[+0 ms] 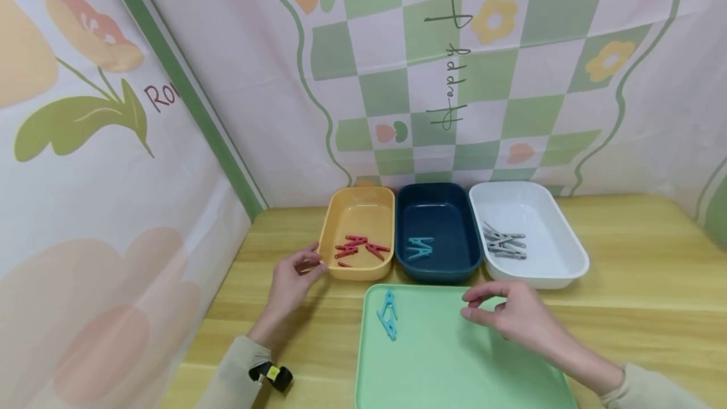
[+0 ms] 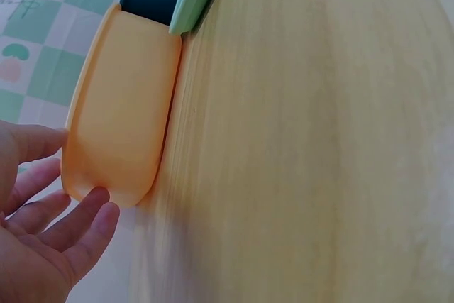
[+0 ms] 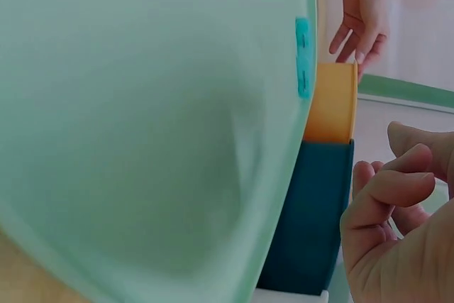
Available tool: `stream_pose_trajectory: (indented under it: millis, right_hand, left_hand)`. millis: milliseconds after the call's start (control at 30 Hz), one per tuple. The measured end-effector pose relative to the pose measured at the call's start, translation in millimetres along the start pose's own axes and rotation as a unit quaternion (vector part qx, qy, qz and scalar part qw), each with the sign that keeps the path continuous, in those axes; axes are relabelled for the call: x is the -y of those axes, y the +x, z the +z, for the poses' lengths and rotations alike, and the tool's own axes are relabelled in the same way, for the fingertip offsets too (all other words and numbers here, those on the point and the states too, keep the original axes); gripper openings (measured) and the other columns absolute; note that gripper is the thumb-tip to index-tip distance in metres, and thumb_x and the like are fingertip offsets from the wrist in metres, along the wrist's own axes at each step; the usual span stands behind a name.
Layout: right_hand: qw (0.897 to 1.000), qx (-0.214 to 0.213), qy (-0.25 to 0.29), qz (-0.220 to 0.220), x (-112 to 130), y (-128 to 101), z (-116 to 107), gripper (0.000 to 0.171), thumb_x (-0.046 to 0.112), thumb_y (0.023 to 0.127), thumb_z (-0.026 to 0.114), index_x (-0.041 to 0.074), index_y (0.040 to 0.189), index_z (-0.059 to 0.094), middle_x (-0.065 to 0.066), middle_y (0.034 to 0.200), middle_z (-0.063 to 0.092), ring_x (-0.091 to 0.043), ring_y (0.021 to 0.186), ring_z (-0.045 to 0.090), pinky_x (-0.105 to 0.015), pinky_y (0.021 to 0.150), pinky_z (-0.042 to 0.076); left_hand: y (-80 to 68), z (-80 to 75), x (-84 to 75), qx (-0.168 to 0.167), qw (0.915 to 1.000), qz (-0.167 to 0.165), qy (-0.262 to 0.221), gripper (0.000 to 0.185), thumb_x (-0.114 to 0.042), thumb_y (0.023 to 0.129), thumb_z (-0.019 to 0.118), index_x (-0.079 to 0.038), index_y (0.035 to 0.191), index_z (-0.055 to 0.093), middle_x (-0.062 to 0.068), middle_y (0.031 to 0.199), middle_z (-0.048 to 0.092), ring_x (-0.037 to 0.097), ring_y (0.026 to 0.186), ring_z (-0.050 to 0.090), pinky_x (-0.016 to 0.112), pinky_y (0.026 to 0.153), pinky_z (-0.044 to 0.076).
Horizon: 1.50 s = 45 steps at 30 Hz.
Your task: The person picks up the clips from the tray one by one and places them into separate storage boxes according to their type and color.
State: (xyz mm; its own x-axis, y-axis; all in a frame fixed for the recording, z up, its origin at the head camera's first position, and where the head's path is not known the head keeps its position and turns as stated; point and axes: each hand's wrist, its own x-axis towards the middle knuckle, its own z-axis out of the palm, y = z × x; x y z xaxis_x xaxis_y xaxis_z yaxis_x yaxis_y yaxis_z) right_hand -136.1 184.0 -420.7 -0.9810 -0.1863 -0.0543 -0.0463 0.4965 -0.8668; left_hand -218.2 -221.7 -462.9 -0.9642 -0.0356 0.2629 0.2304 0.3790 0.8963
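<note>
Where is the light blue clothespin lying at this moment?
In the head view, the light blue clothespin lies on the green tray's left part, just before the yellow bin.

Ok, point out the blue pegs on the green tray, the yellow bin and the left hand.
blue pegs (image 1: 388,315), head view, middle of the pair
yellow bin (image 1: 328,232), head view, left wall
left hand (image 1: 291,283), head view, back of hand

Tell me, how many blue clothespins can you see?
3, perhaps more: one blue clothespin lies on the green tray, and about two overlapping ones sit inside the dark blue bin.
</note>
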Motion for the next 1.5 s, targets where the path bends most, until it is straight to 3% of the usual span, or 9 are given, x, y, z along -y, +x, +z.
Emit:
stream_pose_trajectory:
  millis: [133, 267, 600, 900, 1233, 1500]
  right_hand:
    - [1.0, -0.002, -0.021, -0.006, 2.6, 0.8, 6.3, 0.028, 0.023, 0.085, 0.089, 0.008, 0.107, 0.08, 0.003, 0.093, 0.075, -0.018, 0.076, 0.062, -0.026, 0.056, 0.052]
    - [0.999, -0.006, -0.038, -0.022, 4.0, 3.1, 13.0, 0.026, 0.024, 0.084, 0.09, 0.01, 0.105, 0.081, 0.006, 0.091, 0.075, -0.021, 0.098, 0.064, -0.028, 0.073, 0.056]
    - [0.999, 0.008, -0.026, -0.023, 11.0, 11.3, 35.8, 0.026, 0.024, 0.083, 0.091, 0.011, 0.104, 0.082, 0.007, 0.09, 0.075, -0.017, 0.098, 0.066, -0.035, 0.08, 0.058]
    - [0.999, 0.024, -0.006, -0.03, 17.0, 17.7, 54.5, 0.027, 0.022, 0.081, 0.092, 0.008, 0.102, 0.081, 0.005, 0.086, 0.075, -0.022, 0.095, 0.068, -0.032, 0.075, 0.056]
    - [0.998, 0.048, -0.026, -0.041, 20.0, 29.8, 73.9, 0.03, 0.023, 0.078, 0.095, 0.008, 0.101, 0.082, 0.003, 0.091, 0.077, -0.021, 0.094, 0.07, -0.041, 0.086, 0.059]
    - [0.995, 0.081, -0.012, -0.051, 19.4, 37.1, 89.2, 0.027, 0.021, 0.076, 0.096, 0.006, 0.095, 0.082, -0.001, 0.091, 0.078, -0.019, 0.087, 0.07, -0.035, 0.073, 0.061]
  left_hand:
    - [-5.4, 0.5, -20.6, -0.006, 0.9999, -0.01, -0.005, 0.019, 0.008, 0.087, 0.081, 0.012, 0.103, 0.072, 0.024, 0.138, 0.065, 0.045, 0.107, 0.071, 0.041, 0.091, 0.063]
    - [-9.5, 0.4, -35.8, -0.006, 0.9999, -0.014, -0.005, 0.019, 0.011, 0.087, 0.078, 0.015, 0.104, 0.07, 0.028, 0.138, 0.063, 0.049, 0.108, 0.07, 0.043, 0.092, 0.063]
    - [-9.0, 1.6, -32.4, -0.009, 0.9999, 0.003, 0.011, 0.016, 0.011, 0.088, 0.077, 0.015, 0.102, 0.069, 0.03, 0.136, 0.063, 0.048, 0.106, 0.07, 0.043, 0.09, 0.064]
    - [-0.1, 2.3, -3.5, -0.01, 0.9999, -0.012, 0.002, 0.021, 0.007, 0.086, 0.082, 0.01, 0.104, 0.072, 0.022, 0.139, 0.065, 0.042, 0.107, 0.072, 0.039, 0.091, 0.063]
    - [1.1, -0.4, 0.8, 0.007, 0.9999, 0.007, -0.004, 0.022, 0.002, 0.087, 0.084, 0.008, 0.104, 0.074, 0.019, 0.138, 0.067, 0.037, 0.105, 0.073, 0.033, 0.089, 0.064]
    - [1.1, -0.7, 1.7, 0.006, 0.9999, 0.006, 0.008, 0.021, 0.0, 0.087, 0.083, 0.007, 0.105, 0.074, 0.018, 0.139, 0.066, 0.035, 0.106, 0.073, 0.034, 0.089, 0.064]
